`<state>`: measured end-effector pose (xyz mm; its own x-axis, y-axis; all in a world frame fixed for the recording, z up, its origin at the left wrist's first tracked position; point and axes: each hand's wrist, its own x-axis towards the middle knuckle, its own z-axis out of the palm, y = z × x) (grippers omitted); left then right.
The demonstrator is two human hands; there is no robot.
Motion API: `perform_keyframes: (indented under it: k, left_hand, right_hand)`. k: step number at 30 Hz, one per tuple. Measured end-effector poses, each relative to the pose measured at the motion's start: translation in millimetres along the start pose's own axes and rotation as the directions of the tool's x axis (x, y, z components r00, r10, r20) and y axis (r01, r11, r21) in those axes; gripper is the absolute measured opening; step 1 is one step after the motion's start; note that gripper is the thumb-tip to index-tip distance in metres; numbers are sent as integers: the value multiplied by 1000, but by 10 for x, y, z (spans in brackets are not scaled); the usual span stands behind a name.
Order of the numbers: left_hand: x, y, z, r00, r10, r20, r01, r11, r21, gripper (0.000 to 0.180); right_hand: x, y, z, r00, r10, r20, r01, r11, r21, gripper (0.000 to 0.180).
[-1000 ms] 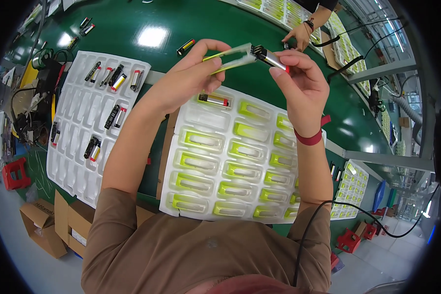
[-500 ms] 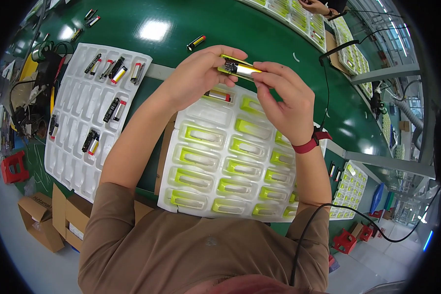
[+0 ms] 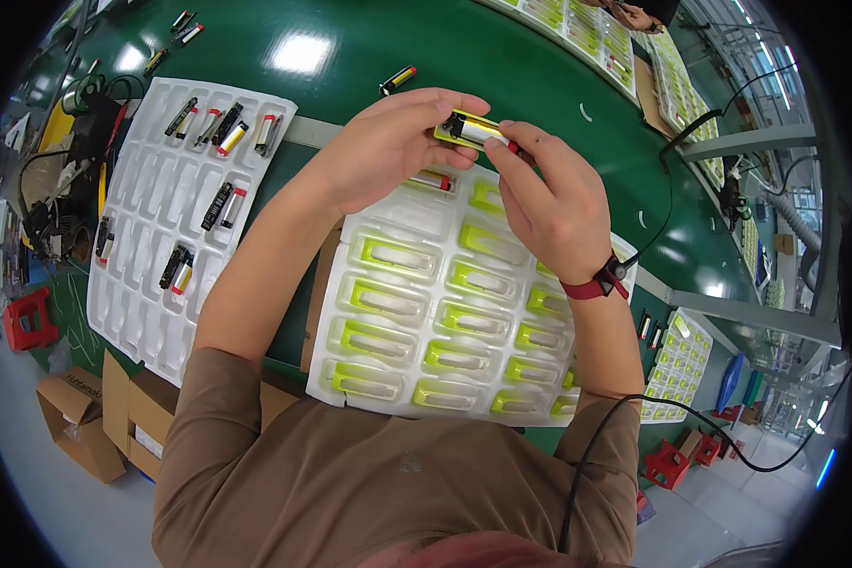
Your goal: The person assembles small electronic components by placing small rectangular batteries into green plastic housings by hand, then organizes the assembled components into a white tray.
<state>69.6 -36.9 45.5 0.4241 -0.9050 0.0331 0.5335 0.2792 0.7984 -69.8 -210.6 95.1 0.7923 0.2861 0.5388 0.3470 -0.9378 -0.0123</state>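
Over the far edge of the middle white tray (image 3: 369, 374), my left hand (image 3: 374, 147) grips one end of a lime-green plastic casing (image 3: 442, 137). A cylindrical battery cell (image 3: 480, 132), silvery and yellow with a red end, lies in or on that casing beside a dark circuit piece (image 3: 452, 123). My right hand (image 3: 566, 204), with a red wristband, pinches the cell near its red end. Whether the cell is fully seated in the casing cannot be seen. Just below my hands, another red-ended cell (image 3: 433, 180) rests in a tray pocket.
Lime-green casings (image 3: 464, 358) fill many pockets of the middle tray. A second white tray (image 3: 142, 189) at the left holds several cells with black parts. One loose cell (image 3: 399, 79) lies on the green table (image 3: 502, 57). Another person's hand (image 3: 634, 14) shows at the far right.
The casing and cell have shifted slightly right and turned a little, so the cell's red end now shows by my right fingers. My right hand has dipped slightly. The view has moved a little.
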Motion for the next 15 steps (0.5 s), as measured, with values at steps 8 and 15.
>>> perform_keyframes:
  k: [8, 15]
  left_hand:
    - [-6, -9, 12, 1000, 14, 15, -13, 997, -77, 43]
    - [-15, 18, 44, 1000, 13, -6, -13, 999, -29, 44]
  right_hand:
    - [22, 31, 25, 994, -59, -93, 58, 998, -12, 26]
    - [35, 20, -4, 996, -40, -77, 42, 999, 18, 26]
